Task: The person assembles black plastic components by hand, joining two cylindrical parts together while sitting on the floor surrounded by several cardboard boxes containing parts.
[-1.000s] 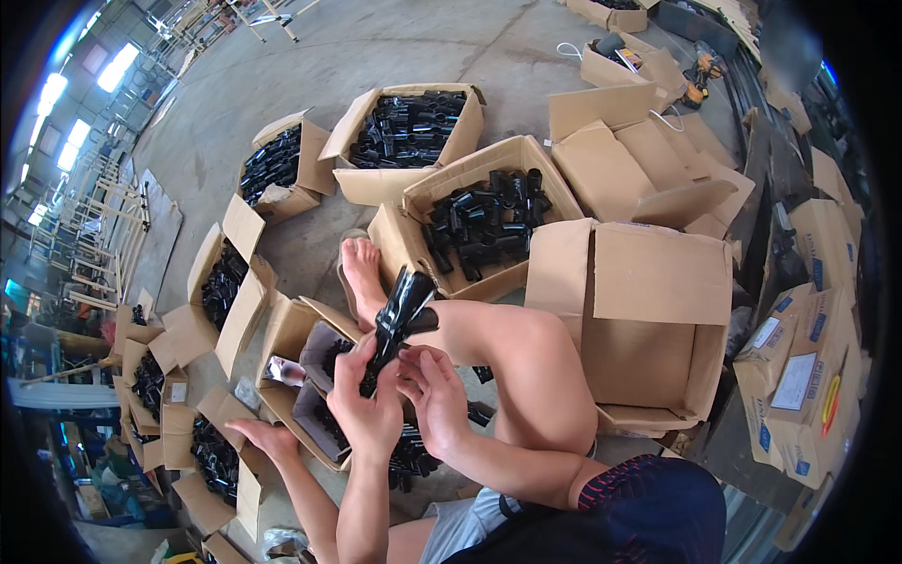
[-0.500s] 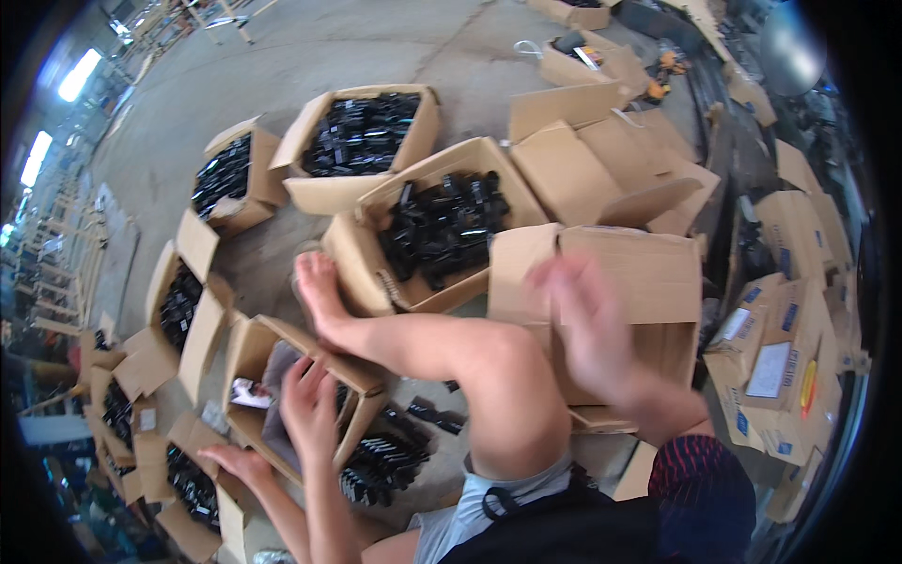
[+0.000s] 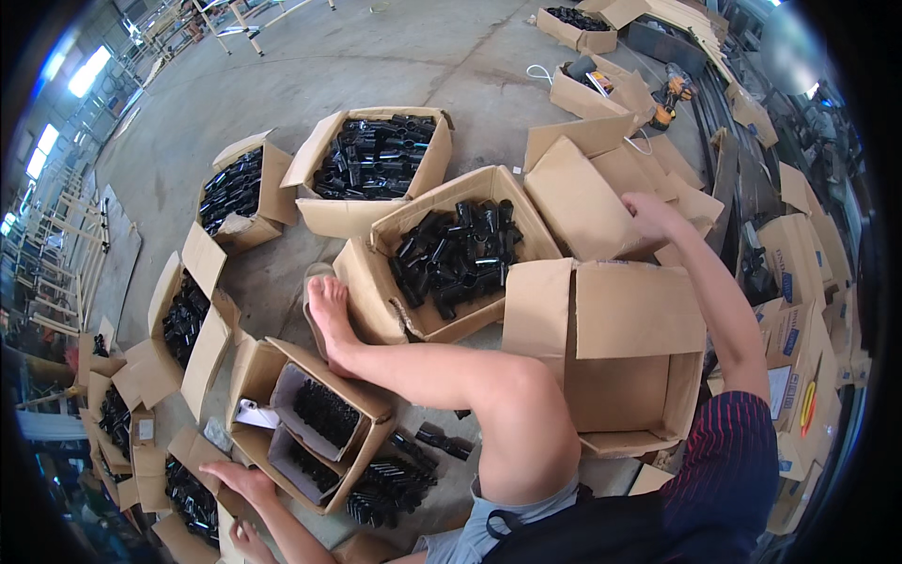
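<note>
My right hand [image 3: 646, 216] is stretched out to the far right, at the edge of an open cardboard box [image 3: 581, 202]. Its fingers are curled, and what they hold, if anything, is hidden. Low on the left, my left hand [image 3: 250, 543] hangs near my foot, partly cut off by my leg, its visible fingers apart and holding nothing. Beside it stands a carton [image 3: 376, 402] with grey-lined compartments of small black parts [image 3: 324, 414] and a white object [image 3: 256, 414]. Black tubular fittings [image 3: 390, 489] lie in rows on the floor next to that carton.
A box of black pipe fittings [image 3: 456, 254] stands ahead of my knee, with an open carton [image 3: 620, 399] to its right. More filled boxes [image 3: 381, 155] stand farther away and along the left. A cordless drill [image 3: 672, 94] and flattened cartons [image 3: 794, 376] are at the right.
My right hand has moved forward and right to the far box. My left hand has left the lined carton, moving down and left, so the small black parts now show.
</note>
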Tool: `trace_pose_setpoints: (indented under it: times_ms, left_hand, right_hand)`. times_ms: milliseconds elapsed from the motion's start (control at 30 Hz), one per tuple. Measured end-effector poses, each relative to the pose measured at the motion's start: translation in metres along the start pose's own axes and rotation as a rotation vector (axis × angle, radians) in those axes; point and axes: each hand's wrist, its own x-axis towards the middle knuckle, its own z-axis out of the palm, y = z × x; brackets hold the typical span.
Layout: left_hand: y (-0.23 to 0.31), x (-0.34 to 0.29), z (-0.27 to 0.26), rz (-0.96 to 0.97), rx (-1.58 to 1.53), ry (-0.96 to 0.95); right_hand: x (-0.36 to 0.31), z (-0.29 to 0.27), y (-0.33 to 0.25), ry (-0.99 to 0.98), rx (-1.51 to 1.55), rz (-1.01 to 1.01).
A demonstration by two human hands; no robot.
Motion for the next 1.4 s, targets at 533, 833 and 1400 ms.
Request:
trace_pose_setpoints:
  times_ms: [533,833,1400]
  left_hand:
    - [0.036,0.035,0.056,-0.049,0.186,-0.021]
    - [0.009,0.03,0.025,-0.12,0.3,0.032]
    - [-0.117,-0.108,-0.167,-0.464,0.377,0.196]
  right_hand:
    - [-0.062,0.014,-0.108,-0.285,-0.235,-0.308]
    - [0.13,-0.06,-0.048,-0.27,0.233,0.015]
    - [-0.009,0.331,-0.528,-0.021,1.283,-0.141]
